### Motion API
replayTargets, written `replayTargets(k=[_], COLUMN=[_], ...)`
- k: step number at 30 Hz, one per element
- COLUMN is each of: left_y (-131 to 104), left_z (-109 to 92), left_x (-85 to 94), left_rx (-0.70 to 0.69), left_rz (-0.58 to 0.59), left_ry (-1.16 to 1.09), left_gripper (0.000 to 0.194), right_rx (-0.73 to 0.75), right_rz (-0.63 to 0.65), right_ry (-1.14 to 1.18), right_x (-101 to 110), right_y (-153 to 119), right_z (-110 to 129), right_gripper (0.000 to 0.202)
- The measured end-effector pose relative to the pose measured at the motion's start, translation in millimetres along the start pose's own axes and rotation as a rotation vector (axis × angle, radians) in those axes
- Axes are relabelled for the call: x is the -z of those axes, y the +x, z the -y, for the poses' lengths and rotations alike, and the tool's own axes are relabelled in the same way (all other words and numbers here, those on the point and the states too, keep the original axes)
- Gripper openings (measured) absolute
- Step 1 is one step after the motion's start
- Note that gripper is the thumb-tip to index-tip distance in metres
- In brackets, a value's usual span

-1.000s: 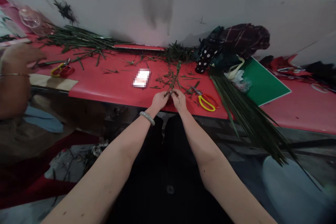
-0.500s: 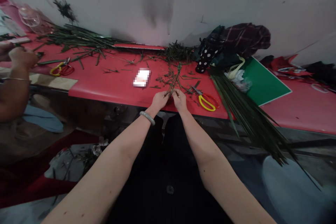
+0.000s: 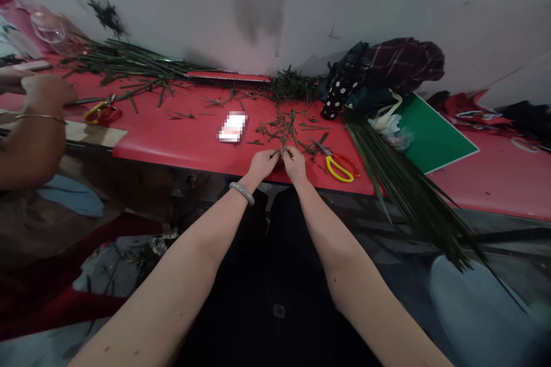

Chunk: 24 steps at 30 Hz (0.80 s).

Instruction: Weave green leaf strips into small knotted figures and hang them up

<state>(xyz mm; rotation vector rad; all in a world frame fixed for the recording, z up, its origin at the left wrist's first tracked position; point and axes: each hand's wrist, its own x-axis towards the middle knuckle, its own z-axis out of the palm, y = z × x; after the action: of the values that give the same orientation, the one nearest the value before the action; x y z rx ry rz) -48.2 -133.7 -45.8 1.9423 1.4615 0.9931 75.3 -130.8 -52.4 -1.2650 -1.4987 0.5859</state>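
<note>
My left hand (image 3: 263,164) and my right hand (image 3: 294,163) meet at the front edge of the red table, fingers pinched on a thin green leaf piece (image 3: 282,150) between them. How much of it each hand covers is hard to make out. Green leaf scraps (image 3: 289,125) lie just beyond my fingertips. To the right of my right hand rest scissors (image 3: 339,167) with yellow and red handles. A phone-like object (image 3: 232,127), blurred out, lies beyond my left hand.
Long green leaves (image 3: 404,195) hang over the front edge at right, beside a green board (image 3: 434,135) and a flowered black item (image 3: 340,96). At left, a person's arm (image 3: 37,126) reaches over the table (image 3: 172,146) near other scissors (image 3: 100,111).
The leaf piece that stood up above my fingers is now lower and less visible. My hands have barely moved. The other person's hand at left has shifted right.
</note>
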Motion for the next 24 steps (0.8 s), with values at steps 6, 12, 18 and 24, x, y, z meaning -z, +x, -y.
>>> replayTargets(k=[6, 12, 18, 24], left_y=[-0.7, -0.4, 0.6, 0.1], left_z=[-1.0, -1.3, -2.2, -2.7], left_x=[0.2, 1.1, 1.6, 1.8], left_rx=[0.017, 0.005, 0.002, 0.018], left_rz=[-0.001, 0.006, 0.014, 0.026], left_ry=[-0.005, 0.012, 0.036, 0.01], left_gripper=[0.035, 0.035, 0.032, 0.031], right_rx=[0.003, 0.009, 0.003, 0.005], right_rz=[0.02, 0.032, 0.026, 0.021], right_ry=[-0.012, -0.003, 0.032, 0.07], right_x=[-2.4, -2.4, -2.6, -2.2], right_y=[2.1, 2.0, 1.2, 0.2], right_z=[-7.4, -7.9, -9.5, -6.1], right_gripper=[0.027, 0.026, 0.026, 0.024])
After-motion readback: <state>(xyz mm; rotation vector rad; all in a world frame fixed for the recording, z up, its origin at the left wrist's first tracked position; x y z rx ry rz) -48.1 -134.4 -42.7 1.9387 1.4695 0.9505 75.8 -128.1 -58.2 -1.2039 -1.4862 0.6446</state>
